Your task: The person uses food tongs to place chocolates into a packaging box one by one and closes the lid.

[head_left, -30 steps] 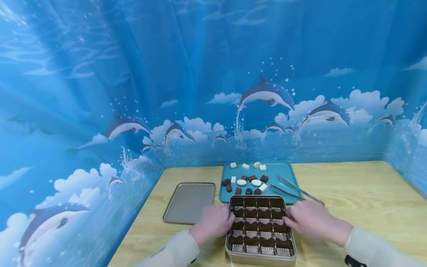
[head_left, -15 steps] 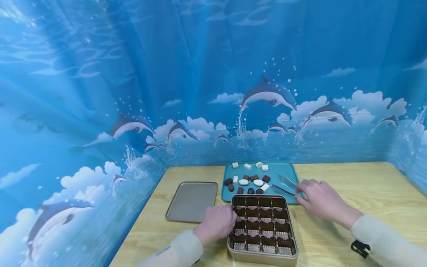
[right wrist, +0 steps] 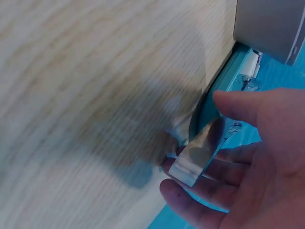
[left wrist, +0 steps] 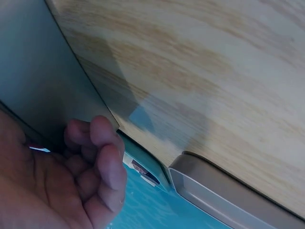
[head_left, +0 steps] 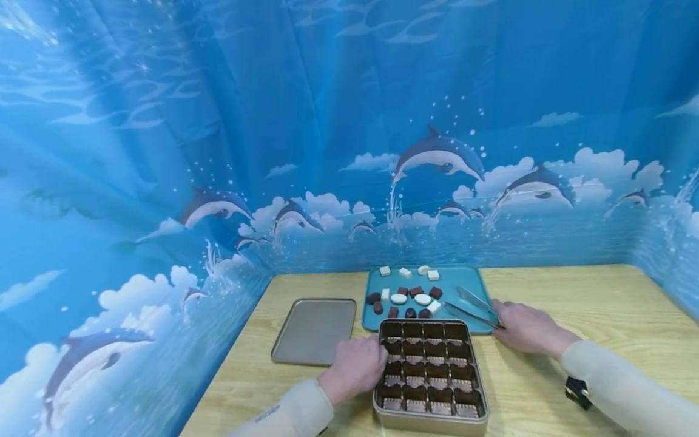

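Note:
A square metal tin [head_left: 431, 421], lined with a brown divided insert [head_left: 425, 365], stands in front. My left hand [head_left: 357, 363] holds its left rim, fingers curled against the wall; in the left wrist view the thumb is hidden. Further right, my right hand [head_left: 525, 326] grips the joined end of metal tongs [right wrist: 194, 155], thumb on one side and fingers curled on the other. The tongs' two arms lie spread over a teal tray [head_left: 454, 278]. On that tray sit several white pieces [head_left: 398, 298] and dark brown chocolates [head_left: 374, 298].
A flat metal lid [head_left: 314, 331] lies on the wooden table [head_left: 590, 309] left of the tin. A blue dolphin-print curtain [head_left: 338, 121] hangs behind the table and along its left side. The tin's far edge stands close to the tray's near edge.
My right hand has let go of the tin's right rim, moved right to the tongs, and taken hold of their end. My left hand has stayed at the tin.

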